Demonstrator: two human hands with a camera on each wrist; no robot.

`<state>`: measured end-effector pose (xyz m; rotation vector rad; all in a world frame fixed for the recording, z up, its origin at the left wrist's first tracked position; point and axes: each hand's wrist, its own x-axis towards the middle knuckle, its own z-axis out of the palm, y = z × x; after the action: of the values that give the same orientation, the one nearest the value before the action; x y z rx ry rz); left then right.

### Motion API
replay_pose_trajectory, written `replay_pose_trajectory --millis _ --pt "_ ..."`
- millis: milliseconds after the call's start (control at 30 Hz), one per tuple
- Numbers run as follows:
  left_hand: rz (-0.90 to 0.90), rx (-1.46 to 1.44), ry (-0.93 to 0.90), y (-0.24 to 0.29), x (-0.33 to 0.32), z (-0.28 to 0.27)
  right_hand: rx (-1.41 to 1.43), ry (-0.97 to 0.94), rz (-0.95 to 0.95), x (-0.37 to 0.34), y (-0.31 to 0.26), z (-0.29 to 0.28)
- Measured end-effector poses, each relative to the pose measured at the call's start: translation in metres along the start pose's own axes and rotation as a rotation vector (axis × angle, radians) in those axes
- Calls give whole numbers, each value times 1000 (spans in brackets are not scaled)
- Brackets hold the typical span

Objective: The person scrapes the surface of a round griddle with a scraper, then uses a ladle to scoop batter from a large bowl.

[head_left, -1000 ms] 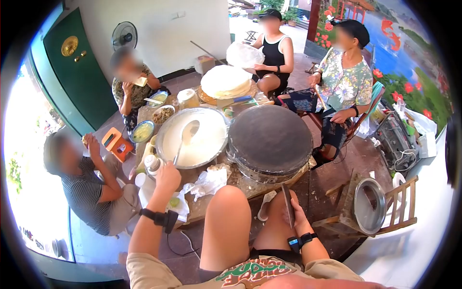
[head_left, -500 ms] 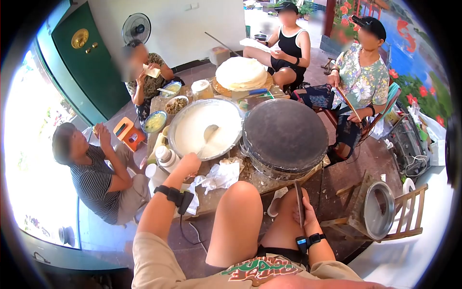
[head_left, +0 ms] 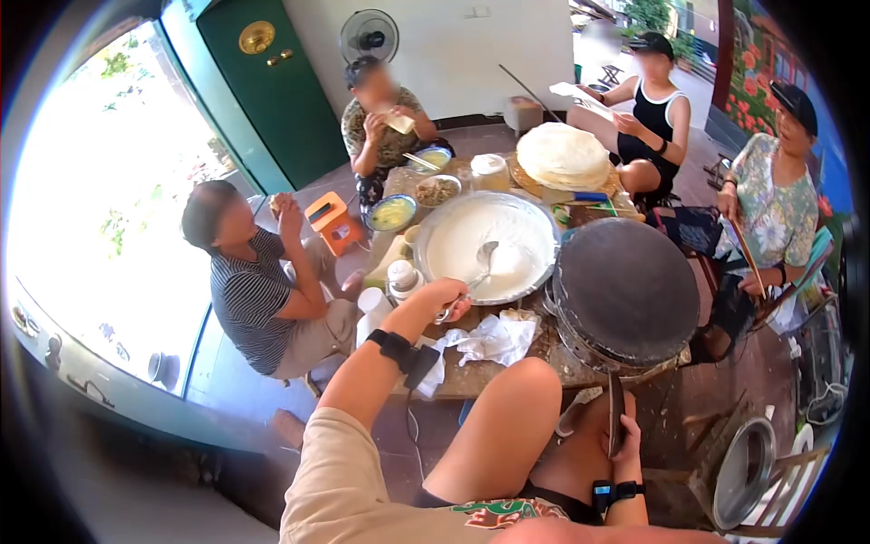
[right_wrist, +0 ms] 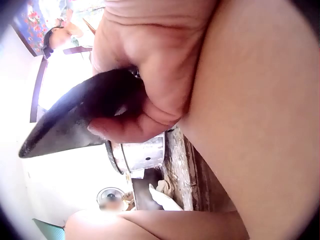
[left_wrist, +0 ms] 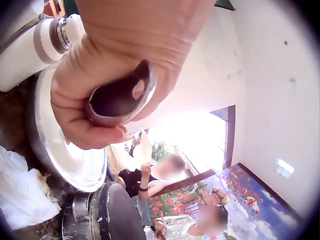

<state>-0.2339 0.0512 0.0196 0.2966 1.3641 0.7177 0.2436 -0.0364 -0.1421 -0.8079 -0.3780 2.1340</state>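
Note:
My left hand (head_left: 441, 299) grips the handle of a metal ladle (head_left: 486, 258), whose bowl rests in white batter in a wide basin (head_left: 550, 238). In the left wrist view, my left hand (left_wrist: 115, 85) curls round the hollow handle end (left_wrist: 117, 100). My right hand (head_left: 625, 442) holds a dark flat scraper (head_left: 616, 412) upright beside the knee, below a round black griddle (head_left: 625, 290). The right wrist view shows the fingers of my right hand (right_wrist: 150, 75) curled round the dark scraper (right_wrist: 65, 125). White flatbreads (head_left: 564, 156) are stacked behind the basin.
A white bottle (head_left: 402, 279), crumpled white paper (head_left: 498, 339), a jar (head_left: 490, 172) and bowls of food (head_left: 391, 213) share the table. Four people sit around it. An orange stool (head_left: 335, 223) stands at the left; a metal basin (head_left: 743, 471) is at the lower right.
My left hand has moved from beside the bottle to the basin's near edge and taken the ladle. The head view has swung left. My right hand still holds the scraper.

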Motion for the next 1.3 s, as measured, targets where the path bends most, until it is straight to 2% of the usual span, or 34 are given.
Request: replay_pose_trajectory --millis 33,100,167,200,233,267,367,500,600,700,800,1100,1300 --pt "-26 -50 12 3 -3 4 5 51 -3 1 2 3" --pt "11 48 21 2 6 -7 16 115 -17 -1 1 7" --pt "15 78 -57 -2 10 -12 35 151 -32 -2 1 13" --pt "16 47 -5 -3 11 -12 28 45 -39 -1 0 9" --pt "0 50 -77 0 1 -10 20 -61 -44 -3 -1 6" --pt "17 34 -122 -1 7 -17 7 -79 -129 -6 -1 17" --pt "-27 -37 -26 3 -8 -5 69 -69 -186 -4 3 26" --pt "-49 -38 11 4 -9 -7 84 -175 -133 -3 -1 12" --pt "-26 -16 16 4 -8 -8 57 -127 -104 -9 -5 19" --pt "-10 -11 47 2 -7 -10 65 -183 -120 -9 -4 19" --pt "30 -16 58 -1 -3 -15 61 -114 -115 -9 -3 15" --pt "96 68 92 0 -15 -6 90 -169 -121 -10 -5 21" --pt "65 106 82 2 -12 -11 91 -186 -99 -9 -4 14"
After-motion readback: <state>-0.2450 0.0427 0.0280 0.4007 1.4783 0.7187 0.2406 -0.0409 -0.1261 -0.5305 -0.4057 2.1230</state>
